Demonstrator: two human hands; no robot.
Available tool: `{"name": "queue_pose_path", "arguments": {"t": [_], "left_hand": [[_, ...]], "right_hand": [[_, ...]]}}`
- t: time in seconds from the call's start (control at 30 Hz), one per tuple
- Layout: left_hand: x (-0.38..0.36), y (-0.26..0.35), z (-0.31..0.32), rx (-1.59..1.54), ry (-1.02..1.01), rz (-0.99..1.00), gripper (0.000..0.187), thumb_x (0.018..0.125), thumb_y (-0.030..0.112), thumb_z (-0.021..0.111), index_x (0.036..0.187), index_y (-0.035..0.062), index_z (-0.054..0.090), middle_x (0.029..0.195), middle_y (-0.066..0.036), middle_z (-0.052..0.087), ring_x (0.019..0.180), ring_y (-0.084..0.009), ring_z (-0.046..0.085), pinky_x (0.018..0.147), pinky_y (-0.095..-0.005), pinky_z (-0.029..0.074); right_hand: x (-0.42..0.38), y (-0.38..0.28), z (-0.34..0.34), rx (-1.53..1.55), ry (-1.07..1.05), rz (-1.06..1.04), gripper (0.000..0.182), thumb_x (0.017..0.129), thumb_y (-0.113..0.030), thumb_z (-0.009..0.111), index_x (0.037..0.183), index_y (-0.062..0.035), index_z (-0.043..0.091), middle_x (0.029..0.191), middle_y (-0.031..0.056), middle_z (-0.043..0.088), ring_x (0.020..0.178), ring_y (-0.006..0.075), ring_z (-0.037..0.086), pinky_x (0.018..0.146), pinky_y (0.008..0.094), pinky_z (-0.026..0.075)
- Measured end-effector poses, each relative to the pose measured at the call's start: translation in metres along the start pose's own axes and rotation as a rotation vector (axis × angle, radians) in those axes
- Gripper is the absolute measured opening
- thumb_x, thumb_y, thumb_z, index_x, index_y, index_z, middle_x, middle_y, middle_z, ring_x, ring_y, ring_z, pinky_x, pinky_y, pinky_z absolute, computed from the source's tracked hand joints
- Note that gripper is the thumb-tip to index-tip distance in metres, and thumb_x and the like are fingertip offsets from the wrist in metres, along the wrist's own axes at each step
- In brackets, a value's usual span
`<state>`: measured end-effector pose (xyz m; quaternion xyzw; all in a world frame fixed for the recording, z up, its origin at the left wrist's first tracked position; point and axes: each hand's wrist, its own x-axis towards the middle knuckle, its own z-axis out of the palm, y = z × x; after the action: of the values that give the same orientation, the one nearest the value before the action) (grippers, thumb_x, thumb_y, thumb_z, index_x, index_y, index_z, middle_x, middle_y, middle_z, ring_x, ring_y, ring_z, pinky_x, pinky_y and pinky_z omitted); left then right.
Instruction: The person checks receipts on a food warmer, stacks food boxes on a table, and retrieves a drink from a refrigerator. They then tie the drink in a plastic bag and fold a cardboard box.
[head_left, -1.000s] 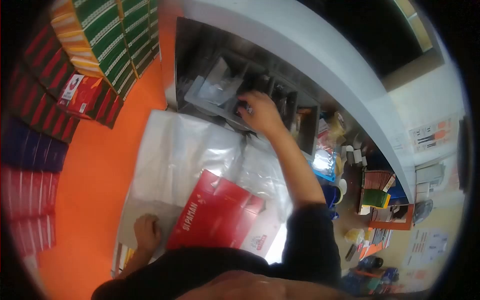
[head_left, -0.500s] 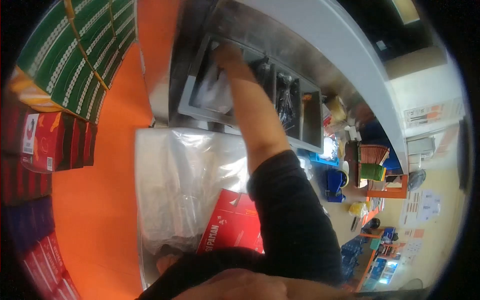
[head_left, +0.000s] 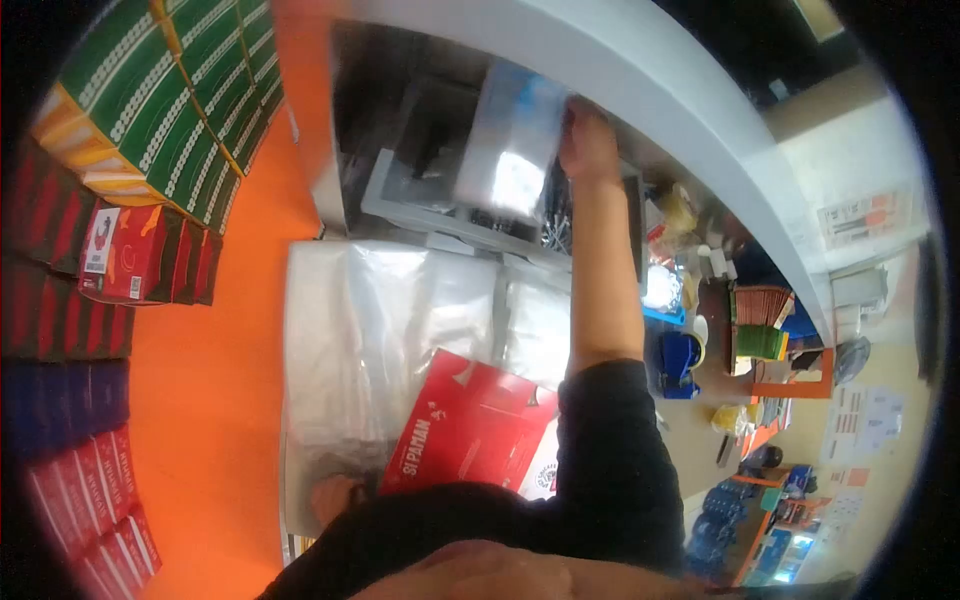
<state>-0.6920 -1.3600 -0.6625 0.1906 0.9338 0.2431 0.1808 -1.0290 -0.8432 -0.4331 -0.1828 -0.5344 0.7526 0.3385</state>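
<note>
My right hand (head_left: 590, 145) is raised over a grey compartment tray (head_left: 375, 200), closed on the edge of a clear plastic pack (head_left: 515, 140) with blue print. The pack hangs to the left of the hand, above the tray, and is blurred by motion. Black and clear wrapped items (head_left: 558, 222) lie in a compartment beneath it. My left hand (head_left: 332, 495) is low at the left, by the clear plastic sheeting (head_left: 340, 350) and beside a red flat box (head_left: 465, 425) marked "SI PAMAN". Its fingers are not clear to see.
Green cartons (head_left: 130, 120) are stacked at the upper left, with red boxes (head_left: 140, 255) below them. An orange floor (head_left: 210, 430) runs alongside. A pale curved ledge (head_left: 650, 75) arches over the tray. A blue tape dispenser (head_left: 680, 362) stands at the right.
My right hand has come out of the tray's left compartment and moved right, bringing up the clear plastic pack. The view has shifted slightly, and more of the red box shows.
</note>
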Motion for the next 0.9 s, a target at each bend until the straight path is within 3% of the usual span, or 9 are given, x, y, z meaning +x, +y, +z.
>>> {"name": "queue_pose_path", "arguments": {"t": [0.07, 0.17, 0.27, 0.33, 0.37, 0.5, 0.6, 0.73, 0.9], "left_hand": [[0.009, 0.009, -0.026, -0.161, 0.038, 0.167, 0.02, 0.066, 0.011, 0.066, 0.087, 0.0111, 0.065, 0.082, -0.011, 0.06, 0.084, -0.0321, 0.058, 0.073, -0.042, 0.044], [-0.003, 0.006, -0.009, -0.294, 0.385, 0.143, 0.019, 0.073, 0.005, 0.061, 0.092, 0.0056, 0.061, 0.085, -0.014, 0.057, 0.085, -0.0307, 0.056, 0.073, -0.0397, 0.044], [0.013, 0.036, -0.044, -0.484, 0.534, 0.058, 0.018, 0.079, 0.004, 0.056, 0.096, -0.0005, 0.055, 0.091, -0.015, 0.053, 0.088, -0.0278, 0.054, 0.077, -0.0366, 0.043], [0.035, 0.063, -0.081, -0.4, 0.55, 0.152, 0.02, 0.079, 0.005, 0.057, 0.098, -0.002, 0.054, 0.094, -0.015, 0.053, 0.09, -0.0291, 0.053, 0.079, -0.0363, 0.042], [0.05, 0.082, -0.097, -0.354, 0.53, 0.205, 0.022, 0.079, 0.006, 0.057, 0.099, -0.0022, 0.055, 0.096, -0.016, 0.054, 0.091, -0.0311, 0.054, 0.08, -0.0371, 0.042], [0.108, 0.133, -0.099, -0.031, 0.393, 0.404, 0.046, 0.074, 0.015, 0.067, 0.115, -0.001, 0.052, 0.117, -0.021, 0.055, 0.104, -0.0376, 0.052, 0.088, -0.0443, 0.041], [0.12, 0.17, -0.074, -0.049, 0.309, 0.363, 0.06, 0.072, 0.021, 0.071, 0.123, 0.0016, 0.048, 0.12, -0.02, 0.054, 0.109, -0.0366, 0.051, 0.093, -0.0453, 0.04], [0.122, 0.187, -0.051, 0.06, 0.279, 0.326, 0.069, 0.069, 0.029, 0.075, 0.128, 0.0063, 0.047, 0.118, -0.017, 0.055, 0.109, -0.0346, 0.051, 0.093, -0.0458, 0.038], [0.116, 0.175, -0.04, 0.006, 0.358, 0.295, 0.059, 0.073, 0.029, 0.072, 0.124, 0.0088, 0.052, 0.111, -0.014, 0.057, 0.103, -0.0334, 0.053, 0.088, -0.0454, 0.039]], "right_hand": [[-0.082, -0.044, -0.008, -1.241, -0.276, -0.371, 0.026, 0.094, -0.015, 0.041, 0.108, 0.0007, 0.058, 0.103, 0.0181, 0.061, 0.094, 0.0263, 0.06, 0.083, 0.0356, 0.05], [-0.208, -0.029, -0.031, -1.1, -0.787, -0.518, 0.018, 0.081, -0.016, 0.059, 0.095, -0.0054, 0.064, 0.098, 0.0127, 0.065, 0.093, 0.0312, 0.061, 0.08, 0.0416, 0.048], [-0.332, 0.028, -0.063, -1.189, -1.397, -0.092, 0.028, 0.077, -0.016, 0.064, 0.105, -0.008, 0.063, 0.11, 0.0137, 0.061, 0.108, 0.0326, 0.055, 0.094, 0.0437, 0.041], [-0.387, 0.075, -0.107, -0.963, -1.216, -0.588, 0.029, 0.073, -0.013, 0.064, 0.1, -0.0042, 0.062, 0.104, 0.0155, 0.06, 0.107, 0.0357, 0.053, 0.095, 0.0448, 0.04], [-0.391, 0.071, -0.109, -0.955, -1.214, -0.588, 0.029, 0.073, -0.013, 0.064, 0.1, -0.0042, 0.062, 0.104, 0.0155, 0.06, 0.107, 0.0357, 0.053, 0.095, 0.0448, 0.04], [-0.386, 0.048, -0.113, -0.771, -0.807, -0.479, 0.018, 0.069, -0.006, 0.062, 0.087, -0.0036, 0.06, 0.102, 0.0172, 0.059, 0.097, 0.0357, 0.054, 0.084, 0.0442, 0.044], [-0.357, 0.031, -0.123, -0.998, -0.388, -0.321, 0.034, 0.073, -0.003, 0.063, 0.106, -0.0018, 0.056, 0.105, 0.0178, 0.058, 0.089, 0.0367, 0.056, 0.077, 0.0428, 0.046], [-0.342, 0.052, -0.145, -0.845, -0.375, 0.036, 0.026, 0.078, -0.009, 0.067, 0.102, -0.0023, 0.059, 0.092, 0.0143, 0.062, 0.082, 0.0267, 0.063, 0.071, 0.0348, 0.049], [-0.333, 0.039, -0.152, -0.784, -0.37, 0.056, 0.009, 0.076, -0.008, 0.063, 0.084, -0.007, 0.066, 0.085, 0.014, 0.064, 0.081, 0.031, 0.064, 0.073, 0.0393, 0.05]]}}
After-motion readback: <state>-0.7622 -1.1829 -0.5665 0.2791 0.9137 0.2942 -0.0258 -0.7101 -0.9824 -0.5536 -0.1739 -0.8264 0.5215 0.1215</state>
